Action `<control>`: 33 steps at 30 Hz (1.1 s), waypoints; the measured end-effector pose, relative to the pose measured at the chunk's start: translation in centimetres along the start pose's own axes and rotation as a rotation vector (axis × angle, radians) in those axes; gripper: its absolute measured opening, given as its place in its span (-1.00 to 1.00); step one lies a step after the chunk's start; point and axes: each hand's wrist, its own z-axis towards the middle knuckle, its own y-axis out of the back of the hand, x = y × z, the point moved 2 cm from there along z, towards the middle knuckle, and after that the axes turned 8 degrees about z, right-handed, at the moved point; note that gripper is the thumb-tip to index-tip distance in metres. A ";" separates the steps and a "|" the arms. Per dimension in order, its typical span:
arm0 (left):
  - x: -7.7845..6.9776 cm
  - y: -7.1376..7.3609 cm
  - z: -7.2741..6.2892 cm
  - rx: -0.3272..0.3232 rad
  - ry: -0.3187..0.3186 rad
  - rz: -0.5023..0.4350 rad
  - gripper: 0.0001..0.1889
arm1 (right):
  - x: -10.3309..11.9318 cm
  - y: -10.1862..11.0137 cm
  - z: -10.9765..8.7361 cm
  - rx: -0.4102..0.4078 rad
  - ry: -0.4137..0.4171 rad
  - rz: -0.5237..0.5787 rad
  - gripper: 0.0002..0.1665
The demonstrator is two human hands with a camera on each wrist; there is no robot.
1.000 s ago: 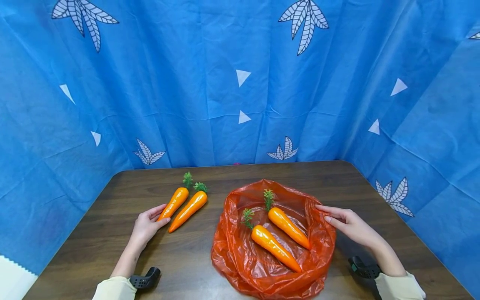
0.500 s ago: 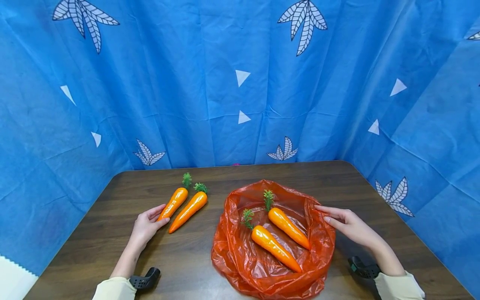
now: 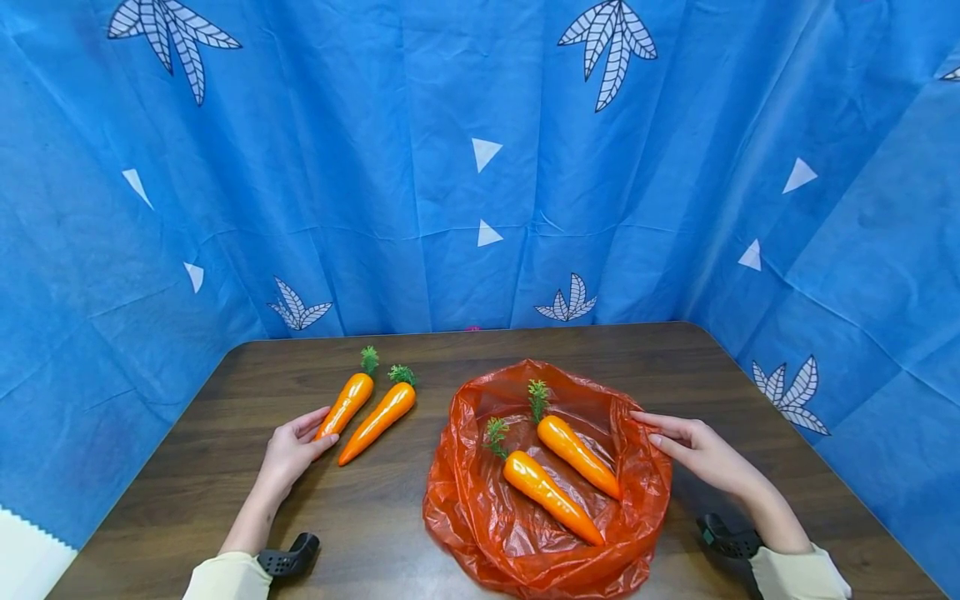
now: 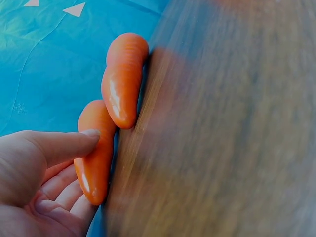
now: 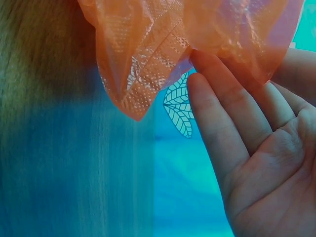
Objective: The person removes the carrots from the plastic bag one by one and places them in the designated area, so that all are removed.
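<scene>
My left hand (image 3: 291, 454) pinches the lower end of a shiny orange carrot (image 3: 350, 400) with a green leaf tuft. In the left wrist view the thumb (image 4: 74, 144) presses on the carrot's side. Close to its right, a second carrot (image 3: 380, 421) lies on the table. My right hand (image 3: 697, 448) holds the right edge of an open red plastic bag (image 3: 461, 508) between thumb and fingers. The right wrist view has the bag film hiding some fingertips. Two more carrots, a front one (image 3: 551, 496) and a rear one (image 3: 577, 454), lie side by side in the bag.
A dark wooden table (image 3: 360, 533) bears everything. Behind and beside it hangs a blue curtain (image 3: 337, 167) with white leaf and triangle prints. Black wrist devices sit at the left wrist (image 3: 288, 557) and the right wrist (image 3: 727, 537).
The leafy end of the carrot in my left hand has shifted slightly left. My left hand has moved very slightly. The right hand and the bag stay in place.
</scene>
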 end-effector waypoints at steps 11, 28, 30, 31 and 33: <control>0.1 0.2 0.0 -0.005 -0.005 -0.002 -0.40 | 0.2 0.0 0.0 0.008 0.014 -0.004 -0.50; 0.0 1.2 -0.2 -0.032 0.018 0.007 -0.39 | 0.2 0.0 0.0 0.017 0.012 0.000 -0.50; -0.2 1.4 -0.3 -0.030 0.017 0.012 -0.38 | 0.2 0.0 0.0 0.018 0.010 0.002 -0.50; -0.4 1.6 -0.3 -0.030 0.015 0.016 -0.38 | 0.2 0.1 0.0 0.019 0.009 0.001 -0.50; -0.7 1.9 -0.4 -0.038 0.013 0.023 -0.38 | 0.3 0.1 0.0 0.020 0.011 0.002 -0.51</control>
